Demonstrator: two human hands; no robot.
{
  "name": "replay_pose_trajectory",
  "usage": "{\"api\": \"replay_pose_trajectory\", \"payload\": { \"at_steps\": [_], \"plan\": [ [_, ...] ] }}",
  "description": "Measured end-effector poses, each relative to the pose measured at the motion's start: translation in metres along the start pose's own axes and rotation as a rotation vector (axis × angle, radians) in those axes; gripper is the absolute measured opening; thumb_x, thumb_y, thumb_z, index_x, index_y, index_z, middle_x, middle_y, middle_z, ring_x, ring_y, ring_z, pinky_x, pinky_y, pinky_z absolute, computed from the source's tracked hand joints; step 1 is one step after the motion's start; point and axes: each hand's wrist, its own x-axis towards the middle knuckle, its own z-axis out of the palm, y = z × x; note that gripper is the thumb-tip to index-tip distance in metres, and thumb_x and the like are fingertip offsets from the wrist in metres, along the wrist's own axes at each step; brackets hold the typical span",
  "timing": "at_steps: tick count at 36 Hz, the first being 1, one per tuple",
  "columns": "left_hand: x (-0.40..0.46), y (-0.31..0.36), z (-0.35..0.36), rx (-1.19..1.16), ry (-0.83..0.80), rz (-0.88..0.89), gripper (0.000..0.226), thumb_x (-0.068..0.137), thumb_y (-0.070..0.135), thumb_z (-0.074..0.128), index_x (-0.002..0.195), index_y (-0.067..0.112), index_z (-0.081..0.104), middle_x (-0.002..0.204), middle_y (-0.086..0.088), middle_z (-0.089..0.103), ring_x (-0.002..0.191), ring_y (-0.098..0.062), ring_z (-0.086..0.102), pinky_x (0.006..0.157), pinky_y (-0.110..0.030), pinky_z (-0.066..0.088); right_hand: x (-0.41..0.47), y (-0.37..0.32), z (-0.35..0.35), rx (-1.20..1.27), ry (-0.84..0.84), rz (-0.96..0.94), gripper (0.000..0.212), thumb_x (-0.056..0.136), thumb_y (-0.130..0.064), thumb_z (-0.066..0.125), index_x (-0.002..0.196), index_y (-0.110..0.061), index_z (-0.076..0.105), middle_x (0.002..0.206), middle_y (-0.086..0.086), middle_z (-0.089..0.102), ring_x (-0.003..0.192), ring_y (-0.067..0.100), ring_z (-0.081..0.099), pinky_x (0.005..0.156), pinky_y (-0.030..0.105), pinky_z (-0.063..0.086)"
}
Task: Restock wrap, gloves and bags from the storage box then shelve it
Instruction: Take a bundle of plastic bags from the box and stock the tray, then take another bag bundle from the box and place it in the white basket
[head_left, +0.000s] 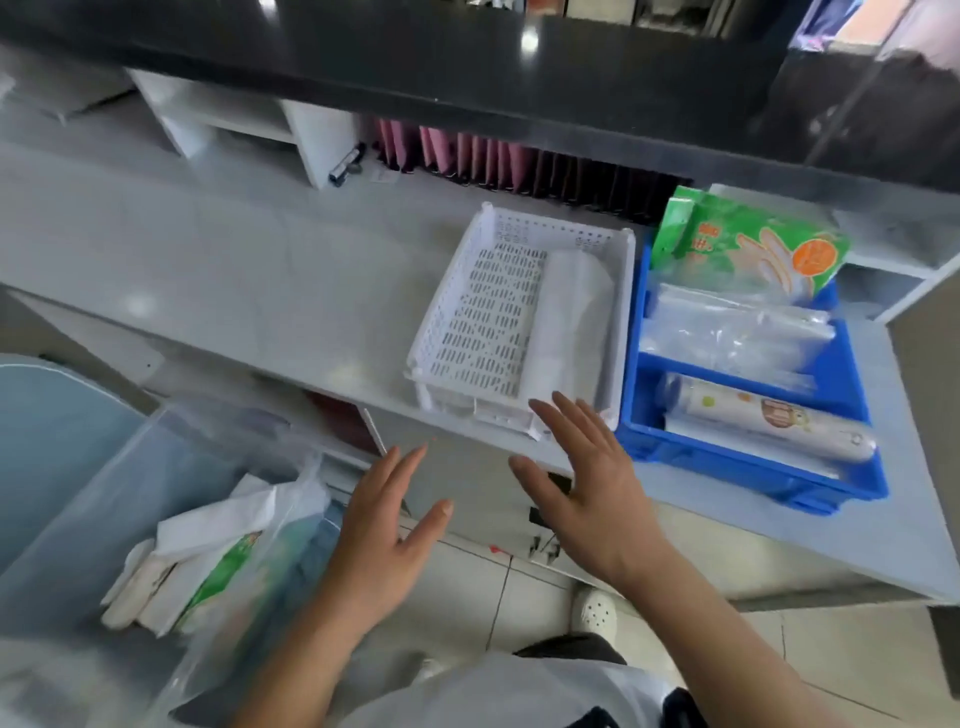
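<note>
Both hands empty, fingers spread and gripping nothing: left hand (387, 525) low at centre frame, right hand (582, 483) just right of it, fingertips overlapping the near edge of the white perforated plastic basket (467, 322). Whether those fingertips touch the basket rim or only hover above it, impossible to say.

Clear plastic storage box (109, 499) at lower left, set on the floor side of the pale grey counter (208, 260), probably parked there for easy reach while unloading. Inside it, a green-printed packet in a loose clear bag (228, 571) and some white folded items (150, 577); exact contents blurred.

At centre frame, the basket standing on the counter with a white roll of thin plastic bags (571, 322) laid along its right wall, likely just restocked. Touching its right side, a blue plastic divided bin (753, 473): green-and-orange glove packet (748, 249) propped at the far end, clear zip bags (737, 332) in the middle section, a printed white roll of wrap (769, 421) lying in the near section. Sorted by kind, apparently so each stays easy to grab.

Hard to make out: print on the packets, the dark-and-pink row of folders (498, 161) under the black upper ledge (467, 62). Storage box cut off by the lower left edge, lid not visible. Shelf meant for the box not identifiable.
</note>
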Motion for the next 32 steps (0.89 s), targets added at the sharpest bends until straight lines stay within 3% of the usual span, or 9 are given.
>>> {"api": "replay_pose_trajectory", "payload": {
  "at_steps": [4,17,26,32],
  "plan": [
    [-0.021,-0.039,-0.031,0.050,0.076,-0.060,0.065,0.092,0.052,0.055,0.151,0.041,0.027,0.163,0.009,0.013,0.150,-0.013,0.006,0.121,-0.045,0.015,-0.003,-0.034,0.039,-0.110,-0.146,-0.110,0.062,0.093,-0.063,0.042,0.150,-0.039,0.032,0.162,-0.010,0.022,0.151,0.012,0.008,0.123,0.042,0.012],
    [-0.055,-0.135,-0.077,-0.086,0.241,-0.310,0.069,0.090,0.060,0.052,0.151,0.039,0.027,0.163,0.009,0.016,0.150,-0.013,0.008,0.120,-0.047,0.017,0.028,-0.107,0.143,-0.267,-0.528,-0.295,0.062,0.092,-0.062,0.044,0.148,-0.037,0.036,0.160,-0.010,0.027,0.150,0.013,0.016,0.121,0.034,0.014],
    [-0.073,-0.193,-0.145,-0.140,0.383,-0.662,0.059,0.095,0.044,0.055,0.149,0.028,0.034,0.159,0.005,0.027,0.146,-0.016,0.022,0.119,-0.041,0.022,0.102,-0.171,0.254,-0.263,-0.838,-0.499,0.060,0.094,-0.052,0.050,0.149,-0.032,0.037,0.160,-0.001,0.029,0.148,0.019,0.021,0.120,0.039,0.019],
    [-0.064,-0.223,-0.177,-0.192,0.454,-0.804,0.052,0.097,0.040,0.055,0.145,0.033,0.037,0.153,0.013,0.032,0.133,-0.001,0.027,0.110,-0.023,0.023,0.151,-0.201,0.332,-0.258,-0.977,-0.545,0.059,0.094,-0.049,0.053,0.147,-0.027,0.042,0.157,0.001,0.037,0.146,0.017,0.028,0.118,0.037,0.024]
  ]
}}
